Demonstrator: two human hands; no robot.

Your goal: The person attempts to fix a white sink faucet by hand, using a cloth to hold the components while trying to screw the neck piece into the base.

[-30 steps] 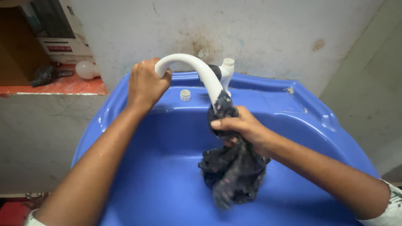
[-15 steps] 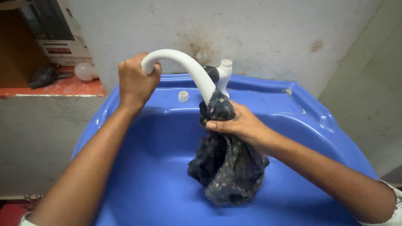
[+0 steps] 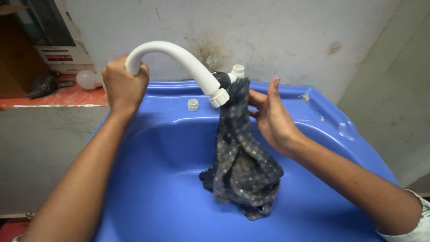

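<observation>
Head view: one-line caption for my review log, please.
Left hand grips a curved white tap spout over a blue basin; right hand presses a dark patterned cloth against the tap base.

We see a white bent tap pipe [image 3: 179,56] that curves up and over a blue sink [image 3: 148,188]. A dark cloth [image 3: 242,166] with small light squares hangs from the tap's base down into the sink.

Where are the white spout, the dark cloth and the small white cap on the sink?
white spout [image 3: 179,54], head view, top of its curve
dark cloth [image 3: 244,166], head view, hanging middle
small white cap [image 3: 193,105], head view, its top
</observation>
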